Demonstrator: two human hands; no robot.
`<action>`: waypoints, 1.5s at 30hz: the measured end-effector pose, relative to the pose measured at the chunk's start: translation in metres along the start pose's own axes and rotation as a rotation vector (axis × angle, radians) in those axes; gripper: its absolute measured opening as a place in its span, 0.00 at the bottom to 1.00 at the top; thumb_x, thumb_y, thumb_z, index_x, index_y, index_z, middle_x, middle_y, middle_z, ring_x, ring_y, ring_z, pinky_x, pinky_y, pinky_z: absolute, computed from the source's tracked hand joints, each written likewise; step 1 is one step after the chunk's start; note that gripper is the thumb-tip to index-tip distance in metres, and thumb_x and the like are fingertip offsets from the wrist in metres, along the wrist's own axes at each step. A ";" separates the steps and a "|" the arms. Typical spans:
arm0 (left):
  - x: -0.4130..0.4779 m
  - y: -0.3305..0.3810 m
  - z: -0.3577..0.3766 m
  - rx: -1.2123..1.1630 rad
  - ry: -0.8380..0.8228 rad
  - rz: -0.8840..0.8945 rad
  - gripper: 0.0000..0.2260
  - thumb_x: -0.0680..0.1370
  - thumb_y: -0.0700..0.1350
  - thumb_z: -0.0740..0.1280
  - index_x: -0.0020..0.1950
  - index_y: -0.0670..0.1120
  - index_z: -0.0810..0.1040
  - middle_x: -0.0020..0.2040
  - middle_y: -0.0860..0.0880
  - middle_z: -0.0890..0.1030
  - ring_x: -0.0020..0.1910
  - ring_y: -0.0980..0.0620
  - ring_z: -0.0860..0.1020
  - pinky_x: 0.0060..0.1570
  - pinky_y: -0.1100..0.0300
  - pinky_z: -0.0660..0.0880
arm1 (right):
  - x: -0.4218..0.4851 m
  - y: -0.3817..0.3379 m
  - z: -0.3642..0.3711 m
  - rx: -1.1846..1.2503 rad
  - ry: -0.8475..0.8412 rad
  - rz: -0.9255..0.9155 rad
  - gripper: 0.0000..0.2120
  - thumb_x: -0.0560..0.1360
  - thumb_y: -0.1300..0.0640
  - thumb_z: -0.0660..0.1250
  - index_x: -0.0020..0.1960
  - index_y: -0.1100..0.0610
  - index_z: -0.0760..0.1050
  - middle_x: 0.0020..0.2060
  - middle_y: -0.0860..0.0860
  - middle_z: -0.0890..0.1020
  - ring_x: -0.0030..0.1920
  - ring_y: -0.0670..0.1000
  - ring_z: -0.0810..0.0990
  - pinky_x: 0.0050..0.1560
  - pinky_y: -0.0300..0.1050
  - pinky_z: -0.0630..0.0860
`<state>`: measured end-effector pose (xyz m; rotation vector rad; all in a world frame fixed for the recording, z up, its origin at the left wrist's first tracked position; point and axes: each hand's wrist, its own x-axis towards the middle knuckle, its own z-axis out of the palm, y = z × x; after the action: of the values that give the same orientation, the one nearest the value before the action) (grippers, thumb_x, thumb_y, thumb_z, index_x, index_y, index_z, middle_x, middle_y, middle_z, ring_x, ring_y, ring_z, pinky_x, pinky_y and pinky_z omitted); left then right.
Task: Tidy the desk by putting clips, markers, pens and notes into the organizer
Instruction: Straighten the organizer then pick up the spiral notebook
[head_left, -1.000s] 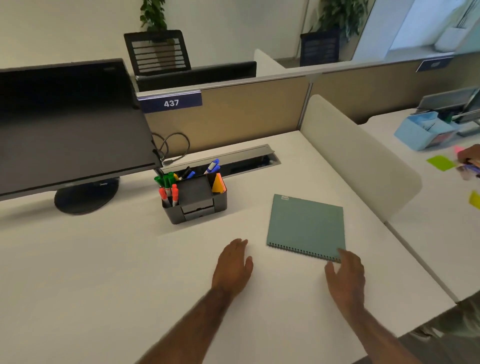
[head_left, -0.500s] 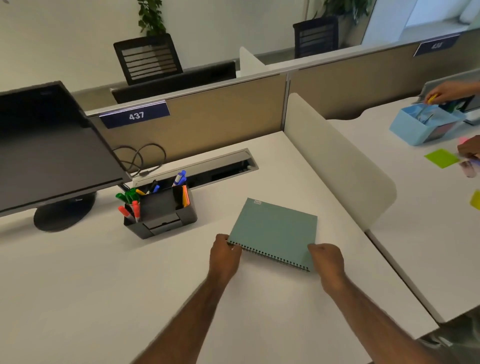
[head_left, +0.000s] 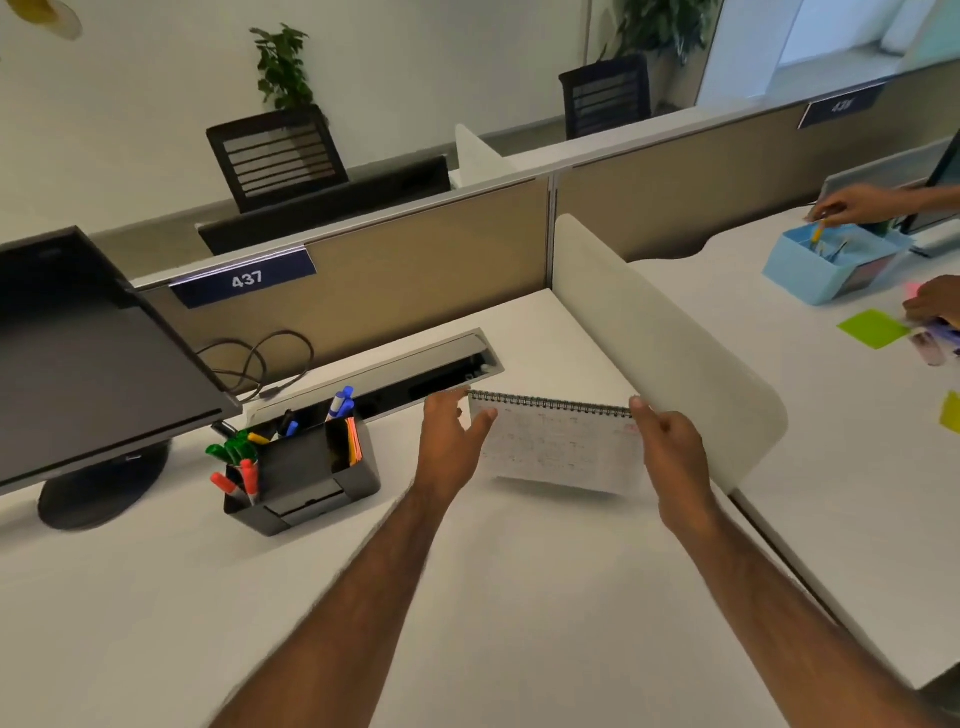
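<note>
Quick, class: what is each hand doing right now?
Left hand: closed on the left edge of the notebook.
Right hand: closed on the notebook's right edge, holding it off the desk.

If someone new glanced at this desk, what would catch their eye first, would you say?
Probably the spiral notebook held up at centre between the left hand and right hand. Next, the black organizer with bright markers, left of it beneath the monitor.

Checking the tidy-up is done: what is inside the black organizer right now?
The black organizer holds red markers and green markers at its left, blue pens at the back and orange notes at the right. Clips are not visible; its walls hide the lower contents.
</note>
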<state>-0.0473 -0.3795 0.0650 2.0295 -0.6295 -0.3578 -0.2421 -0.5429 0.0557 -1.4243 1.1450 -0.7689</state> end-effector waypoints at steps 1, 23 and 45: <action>0.006 0.001 0.003 -0.007 -0.032 0.005 0.24 0.79 0.51 0.69 0.73 0.49 0.68 0.71 0.50 0.69 0.65 0.52 0.72 0.58 0.59 0.71 | 0.006 0.000 0.001 -0.007 -0.001 -0.041 0.25 0.70 0.34 0.67 0.38 0.56 0.68 0.33 0.44 0.77 0.30 0.39 0.75 0.30 0.34 0.69; 0.070 -0.005 0.054 -0.244 -0.464 -0.172 0.27 0.82 0.50 0.65 0.78 0.53 0.58 0.71 0.54 0.72 0.67 0.53 0.70 0.64 0.56 0.68 | 0.110 0.070 0.021 -0.333 -0.187 -0.071 0.17 0.76 0.60 0.68 0.64 0.54 0.74 0.58 0.52 0.81 0.58 0.54 0.79 0.53 0.41 0.73; 0.090 -0.098 0.077 0.322 -0.534 0.026 0.34 0.82 0.51 0.62 0.81 0.52 0.44 0.82 0.50 0.51 0.80 0.49 0.46 0.77 0.49 0.39 | 0.103 0.111 0.012 -0.664 -0.142 -0.342 0.29 0.73 0.38 0.67 0.68 0.52 0.65 0.62 0.51 0.77 0.60 0.56 0.75 0.64 0.56 0.71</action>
<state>0.0174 -0.4441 -0.0580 2.2365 -1.0954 -0.8435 -0.2229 -0.6275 -0.0687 -2.2345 1.1064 -0.5184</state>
